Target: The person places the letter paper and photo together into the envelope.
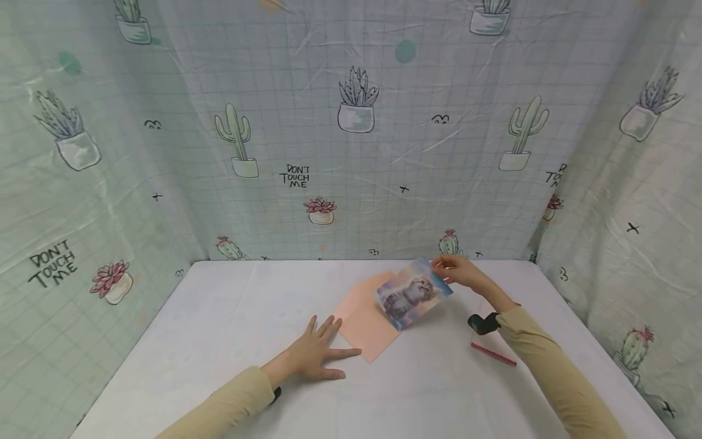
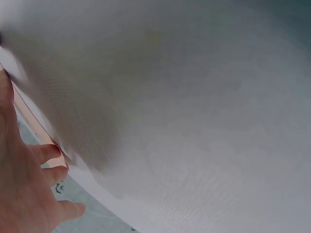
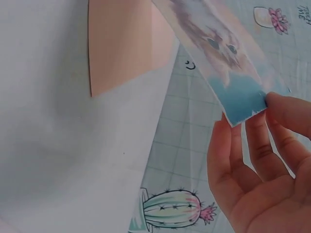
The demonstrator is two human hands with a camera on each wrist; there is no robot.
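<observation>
Cactus-print cloth hangs on three sides of the white table (image 1: 219,317) where I work; pots, cacti and "DON'T TOUCH ME" lettering repeat across it. My right hand (image 1: 463,271) pinches the far right corner of a cat photo card (image 1: 414,294) between thumb and fingertips, so the card is lifted and tilted above the table; its long axis runs from that corner down and left toward the pink envelope (image 1: 364,323), and its near left end overlaps the envelope's right part. The envelope lies flat near the middle of the table, turned like a diamond, its open flap pointing far; it sits to the left of my right hand and nearer to my left. My left hand (image 1: 315,356) lies flat with fingers spread, the fingertips touching the envelope's near left edge; my left wrist view shows those fingers (image 2: 46,153) against a thin pink edge, though the rest there is blurred. A red pen (image 1: 493,354) lies on the table near my right forearm; it may be a pencil, it is too small to tell. My right wrist view cuts off most of the card; whether its lower edge touches the envelope or hangs just above it I cannot tell.
</observation>
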